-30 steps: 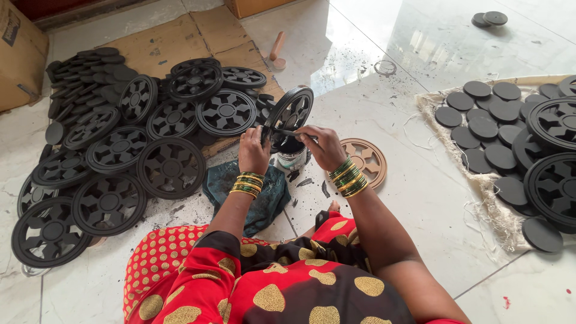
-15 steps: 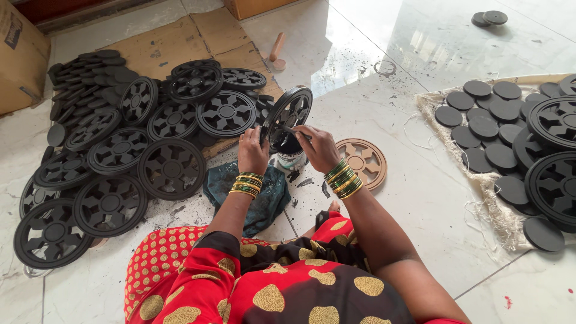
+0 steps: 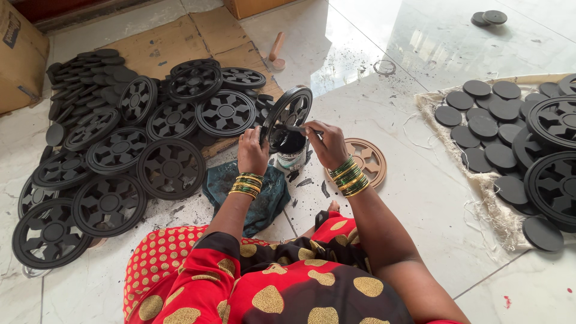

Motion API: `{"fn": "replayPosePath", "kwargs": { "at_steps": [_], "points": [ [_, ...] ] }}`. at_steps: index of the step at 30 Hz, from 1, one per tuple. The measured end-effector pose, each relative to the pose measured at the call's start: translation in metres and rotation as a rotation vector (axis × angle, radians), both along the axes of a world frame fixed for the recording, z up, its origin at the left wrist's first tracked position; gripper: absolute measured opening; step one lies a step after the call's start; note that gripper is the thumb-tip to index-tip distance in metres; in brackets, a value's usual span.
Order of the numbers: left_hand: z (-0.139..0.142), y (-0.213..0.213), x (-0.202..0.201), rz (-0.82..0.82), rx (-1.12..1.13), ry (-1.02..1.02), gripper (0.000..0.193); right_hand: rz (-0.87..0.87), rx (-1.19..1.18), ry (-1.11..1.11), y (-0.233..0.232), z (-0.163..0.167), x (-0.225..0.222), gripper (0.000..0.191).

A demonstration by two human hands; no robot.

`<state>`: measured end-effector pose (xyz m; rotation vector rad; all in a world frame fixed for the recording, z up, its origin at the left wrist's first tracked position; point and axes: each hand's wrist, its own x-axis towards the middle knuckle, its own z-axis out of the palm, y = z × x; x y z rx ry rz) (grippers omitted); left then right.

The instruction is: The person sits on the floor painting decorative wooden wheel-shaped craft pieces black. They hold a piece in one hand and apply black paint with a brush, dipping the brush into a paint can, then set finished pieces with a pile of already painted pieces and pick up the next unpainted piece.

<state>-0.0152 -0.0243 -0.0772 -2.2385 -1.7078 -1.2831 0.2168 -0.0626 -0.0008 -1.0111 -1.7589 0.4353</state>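
Note:
My left hand point(image 3: 252, 151) holds a black spoked wheel point(image 3: 288, 111) upright on edge above a small paint tin point(image 3: 292, 153). My right hand point(image 3: 327, 144) grips a thin paintbrush point(image 3: 298, 128) whose tip touches the wheel's face. Both wrists wear green and gold bangles. A dark teal cloth point(image 3: 249, 189) lies on the floor under my left forearm. An unpainted brown wheel point(image 3: 363, 161) lies flat just right of my right hand.
Many black painted wheels point(image 3: 120, 150) are heaped at the left on flattened cardboard point(image 3: 174, 42). Black discs and wheels point(image 3: 510, 138) dry on a sack at the right. A wooden mallet point(image 3: 276, 51) and a metal ring point(image 3: 384, 67) lie farther back. A cardboard box point(image 3: 21, 57) stands far left.
The wheel has turned slightly in my left hand and the brush has shifted a little across its face. Everything else stays put.

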Motion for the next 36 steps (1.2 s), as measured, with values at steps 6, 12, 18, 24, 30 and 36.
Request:
{"fn": "replayPosePath", "kwargs": {
  "at_steps": [6, 12, 18, 24, 30, 36],
  "points": [
    [0.002, -0.001, 0.000, 0.003, -0.021, 0.003, 0.043, 0.157, 0.075, -0.030, -0.003, 0.003, 0.003, 0.017],
    [0.001, -0.001, 0.001, 0.011, -0.010, 0.005, 0.043, 0.063, 0.076, -0.007, -0.004, 0.005, 0.004, 0.015],
    [-0.001, 0.002, -0.001, 0.014, -0.009, 0.005, 0.043, 0.107, 0.108, -0.007, -0.004, 0.004, 0.003, 0.015],
    [-0.001, 0.001, -0.001, 0.008, -0.010, 0.024, 0.044, 0.018, 0.227, -0.101, -0.009, 0.005, -0.001, 0.012],
    [0.000, 0.001, 0.000, 0.001, -0.029, 0.009, 0.045, -0.086, 0.229, -0.081, -0.013, 0.006, -0.008, 0.010],
    [0.000, 0.001, -0.001, -0.004, -0.010, 0.024, 0.045, 0.044, 0.256, -0.166, -0.009, 0.002, -0.011, 0.013]
  ]
}}
